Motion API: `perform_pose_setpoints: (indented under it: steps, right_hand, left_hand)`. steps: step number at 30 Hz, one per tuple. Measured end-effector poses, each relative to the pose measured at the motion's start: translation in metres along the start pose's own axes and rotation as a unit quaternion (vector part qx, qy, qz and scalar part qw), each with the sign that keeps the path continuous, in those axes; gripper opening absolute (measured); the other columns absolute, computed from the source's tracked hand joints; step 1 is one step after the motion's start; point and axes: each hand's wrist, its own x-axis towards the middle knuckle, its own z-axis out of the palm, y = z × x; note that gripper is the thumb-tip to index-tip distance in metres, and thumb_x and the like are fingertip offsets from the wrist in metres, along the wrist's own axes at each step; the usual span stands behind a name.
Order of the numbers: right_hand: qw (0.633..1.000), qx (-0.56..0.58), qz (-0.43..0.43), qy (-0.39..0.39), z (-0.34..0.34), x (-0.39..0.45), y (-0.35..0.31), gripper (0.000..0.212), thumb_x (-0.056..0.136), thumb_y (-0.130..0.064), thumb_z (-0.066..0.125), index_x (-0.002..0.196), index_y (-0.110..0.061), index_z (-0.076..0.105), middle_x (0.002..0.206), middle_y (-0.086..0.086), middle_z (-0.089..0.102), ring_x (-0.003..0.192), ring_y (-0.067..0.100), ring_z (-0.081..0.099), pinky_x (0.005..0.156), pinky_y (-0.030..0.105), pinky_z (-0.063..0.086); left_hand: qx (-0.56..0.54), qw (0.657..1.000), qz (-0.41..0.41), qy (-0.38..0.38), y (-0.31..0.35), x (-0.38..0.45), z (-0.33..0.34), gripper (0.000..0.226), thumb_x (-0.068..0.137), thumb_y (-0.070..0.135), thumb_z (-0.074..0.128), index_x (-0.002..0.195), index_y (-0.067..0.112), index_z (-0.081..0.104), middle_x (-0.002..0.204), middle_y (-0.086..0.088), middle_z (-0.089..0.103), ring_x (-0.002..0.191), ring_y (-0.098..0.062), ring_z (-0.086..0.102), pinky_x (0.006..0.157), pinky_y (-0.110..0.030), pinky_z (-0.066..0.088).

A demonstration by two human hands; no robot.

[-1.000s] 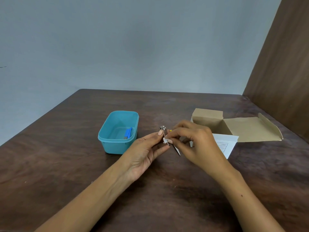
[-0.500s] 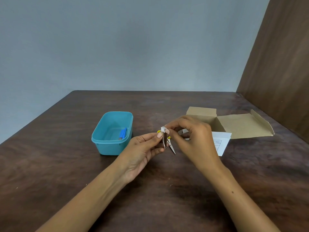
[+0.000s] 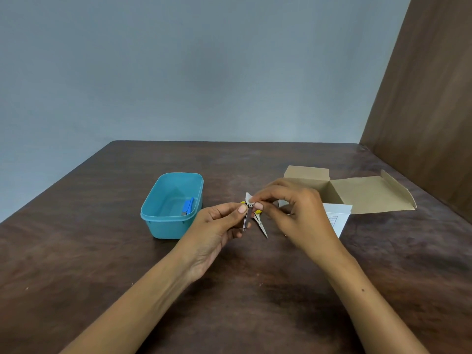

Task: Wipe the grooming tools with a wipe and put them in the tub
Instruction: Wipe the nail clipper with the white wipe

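My left hand (image 3: 214, 232) pinches a small metal nail clipper (image 3: 246, 218) and holds it upright above the table. My right hand (image 3: 296, 213) presses a small white wipe (image 3: 248, 198) against the clipper's top end. Just behind the clipper, small scissors (image 3: 261, 224) with yellow handles lie on the table, their tips pointing toward me. The teal tub (image 3: 166, 228) stands to the left of my hands. A blue-handled tool (image 3: 188, 205) lies inside the tub against its right wall.
An open brown cardboard box (image 3: 357, 192) lies at the right with its flap spread out. A white printed sheet (image 3: 335, 217) rests in front of it, partly behind my right hand. A brown wooden panel (image 3: 421, 111) stands along the table's right side.
The wipe in my right hand has slid from the middle of the clipper up to its top end. My left hand has kept its hold on the clipper.
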Motion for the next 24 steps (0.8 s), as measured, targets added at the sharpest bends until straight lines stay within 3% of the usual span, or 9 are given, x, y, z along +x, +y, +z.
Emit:
perform_pose_setpoints:
  steps: [11, 17, 22, 24]
  right_hand:
    - [1.000, 0.002, -0.007, 0.022, 0.0018, -0.0010, -0.0001, 0.013, 0.077, -0.003, 0.072, 0.084, -0.014, 0.077, 0.080, 0.000, 0.069, 0.076, 0.008, 0.063, 0.063, 0.011, 0.047]
    - [0.987, 0.087, 0.133, 0.036, 0.0037, -0.0004, -0.0012, 0.013, 0.079, -0.010, 0.074, 0.076, -0.023, 0.073, 0.075, -0.009, 0.072, 0.072, 0.002, 0.066, 0.064, 0.028, 0.055]
    - [0.984, 0.102, 0.140, 0.030, 0.0087, -0.0036, -0.0059, 0.009, 0.081, -0.009, 0.072, 0.085, -0.017, 0.074, 0.081, -0.006, 0.074, 0.073, 0.006, 0.068, 0.062, 0.038, 0.058]
    - [0.986, 0.102, 0.127, 0.022, 0.0089, -0.0036, -0.0082, 0.010, 0.080, -0.010, 0.073, 0.087, -0.017, 0.074, 0.086, -0.009, 0.074, 0.075, 0.004, 0.069, 0.065, 0.033, 0.059]
  left_hand:
    - [0.026, 0.999, 0.027, 0.014, -0.0014, -0.0003, 0.0003, 0.020, 0.088, 0.016, 0.058, 0.097, 0.009, 0.074, 0.092, -0.004, 0.074, 0.073, -0.006, 0.060, 0.063, -0.017, 0.047]
    - [0.004, 0.999, 0.004, 0.043, -0.0014, 0.0036, -0.0013, 0.024, 0.084, 0.022, 0.061, 0.100, 0.009, 0.074, 0.093, -0.008, 0.074, 0.074, -0.008, 0.062, 0.064, -0.022, 0.049]
    - [0.002, 0.999, 0.007, 0.034, -0.0007, 0.0029, -0.0014, 0.022, 0.086, 0.020, 0.060, 0.097, 0.009, 0.074, 0.086, -0.005, 0.073, 0.071, -0.007, 0.062, 0.063, -0.021, 0.051]
    - [0.001, 1.000, 0.000, 0.028, 0.0002, 0.0022, -0.0017, 0.020, 0.087, 0.018, 0.059, 0.096, 0.010, 0.075, 0.086, -0.005, 0.073, 0.069, -0.005, 0.062, 0.062, -0.019, 0.051]
